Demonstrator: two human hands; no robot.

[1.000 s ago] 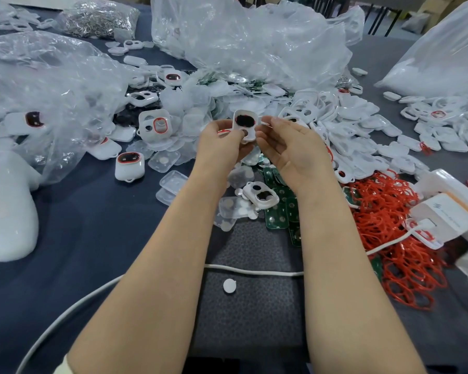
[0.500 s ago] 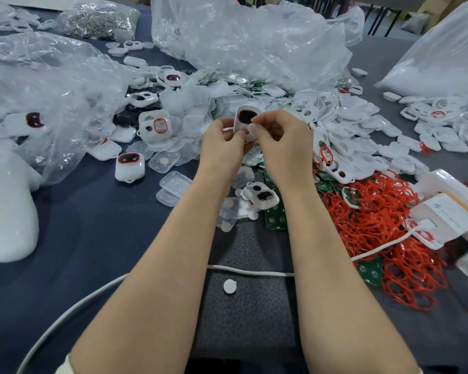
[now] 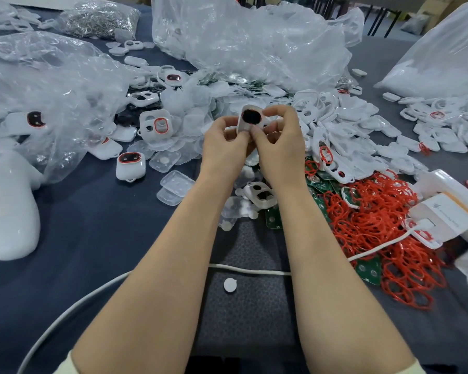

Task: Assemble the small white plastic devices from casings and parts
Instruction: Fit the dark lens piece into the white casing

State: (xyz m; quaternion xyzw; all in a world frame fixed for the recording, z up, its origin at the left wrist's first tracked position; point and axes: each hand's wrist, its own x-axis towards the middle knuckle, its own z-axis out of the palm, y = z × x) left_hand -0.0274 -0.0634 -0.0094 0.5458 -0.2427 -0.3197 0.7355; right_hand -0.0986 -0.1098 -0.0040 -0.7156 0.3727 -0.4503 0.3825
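I have one white casing [image 3: 250,118] lifted clear of the bench [image 3: 92,225], held up in front of me above the heap of parts. Its dark oval opening faces me, with a thin red edge showing round it. My left hand [image 3: 224,149] pinches its left side and lower edge, thumb on the front. My right hand [image 3: 280,147] curls round the right side, with fingers [image 3: 278,112] over the top corner and the thumb pressed near the bottom of the opening. Both sets of fingers are closed on the casing, and I can see nothing else in them.

I judge the step to be seating a red sealing ring in the rim of that opening, or pressing an inner part home. My hands hide the back, so I cannot tell which. To do it well, I would let the left hand only hold, gripping by the edges so the shell is not squeezed out of shape. The right thumb should work round the oval in short presses, not one hard push, so the ring lies flat without a kink. Red should show evenly all the way round. If one end pops out, I would lift it and reseat it rather than stretch it.

Spare red rings [image 3: 368,220] lie tangled to my right beside green circuit boards [image 3: 319,184]. A finished-looking device [image 3: 130,164] stands on the bench to my left, a fair pattern for how the border should look.
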